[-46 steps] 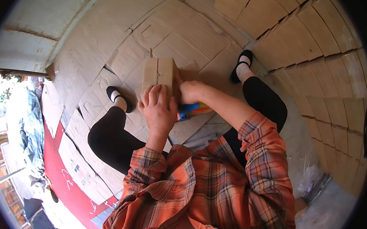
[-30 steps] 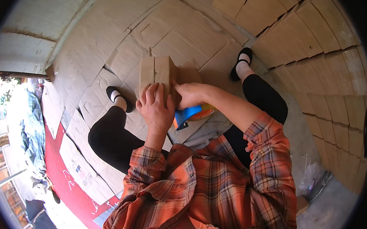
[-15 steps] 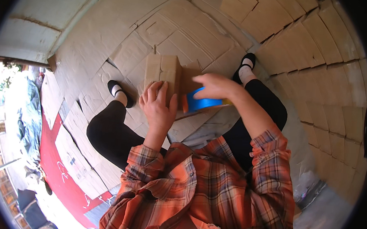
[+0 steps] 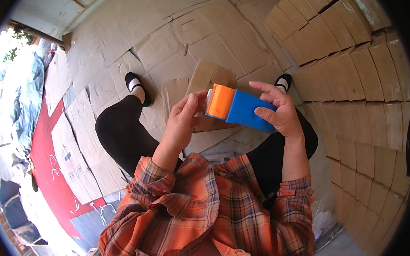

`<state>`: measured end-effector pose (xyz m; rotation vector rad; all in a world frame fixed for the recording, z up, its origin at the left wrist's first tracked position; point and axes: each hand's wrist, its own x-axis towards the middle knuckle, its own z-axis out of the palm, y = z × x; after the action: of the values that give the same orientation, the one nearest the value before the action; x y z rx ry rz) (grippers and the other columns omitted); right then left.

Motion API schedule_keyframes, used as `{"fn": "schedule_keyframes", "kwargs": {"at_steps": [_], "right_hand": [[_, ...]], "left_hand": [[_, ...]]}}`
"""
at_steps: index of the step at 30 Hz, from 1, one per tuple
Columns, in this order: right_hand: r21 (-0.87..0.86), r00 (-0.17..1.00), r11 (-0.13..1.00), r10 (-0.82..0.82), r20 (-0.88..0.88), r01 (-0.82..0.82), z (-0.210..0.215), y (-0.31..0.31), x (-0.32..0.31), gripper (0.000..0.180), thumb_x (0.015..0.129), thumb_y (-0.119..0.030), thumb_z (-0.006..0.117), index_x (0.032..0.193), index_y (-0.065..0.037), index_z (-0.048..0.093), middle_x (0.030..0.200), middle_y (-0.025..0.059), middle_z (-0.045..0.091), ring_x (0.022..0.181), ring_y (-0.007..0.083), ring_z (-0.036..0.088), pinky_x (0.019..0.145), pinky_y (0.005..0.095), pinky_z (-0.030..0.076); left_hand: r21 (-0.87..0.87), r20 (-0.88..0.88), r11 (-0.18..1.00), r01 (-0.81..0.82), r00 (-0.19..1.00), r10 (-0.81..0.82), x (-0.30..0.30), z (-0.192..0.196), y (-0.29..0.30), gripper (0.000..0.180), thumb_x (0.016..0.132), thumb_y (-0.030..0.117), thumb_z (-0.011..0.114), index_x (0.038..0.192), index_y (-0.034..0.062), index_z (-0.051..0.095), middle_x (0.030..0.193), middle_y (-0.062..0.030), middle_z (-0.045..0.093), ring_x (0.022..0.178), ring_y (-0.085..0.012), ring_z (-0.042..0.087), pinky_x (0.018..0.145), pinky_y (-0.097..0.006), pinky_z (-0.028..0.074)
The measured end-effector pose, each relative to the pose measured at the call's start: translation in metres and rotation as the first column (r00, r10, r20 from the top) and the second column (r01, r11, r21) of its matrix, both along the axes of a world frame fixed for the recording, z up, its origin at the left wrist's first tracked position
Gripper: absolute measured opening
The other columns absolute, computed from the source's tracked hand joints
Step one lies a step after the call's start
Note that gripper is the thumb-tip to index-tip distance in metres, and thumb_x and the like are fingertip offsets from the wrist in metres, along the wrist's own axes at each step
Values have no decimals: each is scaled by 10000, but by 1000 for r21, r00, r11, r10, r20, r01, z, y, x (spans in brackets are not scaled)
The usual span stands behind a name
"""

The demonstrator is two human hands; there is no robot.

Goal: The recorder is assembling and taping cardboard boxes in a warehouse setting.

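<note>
In front of me, tilted slightly, is a tape dispenser with a blue body (image 4: pixel 250 112) and an orange front end (image 4: pixel 221 102). My right hand (image 4: pixel 283 115) grips its blue end, thumb on the near side and index finger stretched out above. At the orange end, by the cutter edge, my left hand (image 4: pixel 181 122) has its thumb raised and fingers curled. Whether a strip of tape is between those fingers is hard to make out. Beneath the dispenser sits a brown cardboard box (image 4: pixel 200 75), partly hidden by the dispenser and my hands.
Flattened cardboard sheets (image 4: pixel 211 25) cover the floor around my outspread legs. Tall stacks of folded brown cartons (image 4: pixel 353 85) rise along the right. On the left lie a red sheet (image 4: pixel 48 151) and a crumpled silvery-blue tarp (image 4: pixel 27 103).
My left hand has left the box top and come to the dispenser's front end. The dispenser has been raised from beside the box and turned; the box now shows a different side.
</note>
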<state>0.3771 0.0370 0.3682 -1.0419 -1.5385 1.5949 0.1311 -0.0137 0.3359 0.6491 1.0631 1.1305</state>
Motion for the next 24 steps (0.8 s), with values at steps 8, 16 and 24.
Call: {"fn": "schedule_keyframes", "kwargs": {"at_steps": [8, 16, 24], "right_hand": [[-12, 996, 996, 89, -7, -89, -7, -4, -12, 539, 803, -212, 730, 1273, -46, 525, 744, -22, 544, 700, 44, 477, 667, 188, 389], [42, 987, 991, 124, 102, -129, -7, -17, -24, 529, 817, -221, 715, 1277, -54, 512, 735, -26, 511, 694, 58, 473, 651, 196, 395], [1, 984, 997, 73, 163, -74, 14, -23, -21, 463, 824, -151, 688, 1247, -68, 519, 679, 0, 511, 652, 60, 456, 616, 227, 407]], "left_hand": [[-125, 346, 991, 47, 938, -1, -5, -18, -2, 247, 945, 286, 550, 1034, 60, 596, 824, 27, 607, 646, -37, 525, 551, -198, 422], [94, -183, 988, -121, 974, 137, -18, -33, 3, 97, 896, 110, 619, 850, 25, 624, 721, 17, 593, 580, -32, 483, 517, -183, 399], [172, -456, 966, -195, 853, 253, -84, -34, 18, 97, 863, 100, 648, 805, 29, 618, 671, 48, 527, 608, -27, 447, 546, -184, 363]]}}
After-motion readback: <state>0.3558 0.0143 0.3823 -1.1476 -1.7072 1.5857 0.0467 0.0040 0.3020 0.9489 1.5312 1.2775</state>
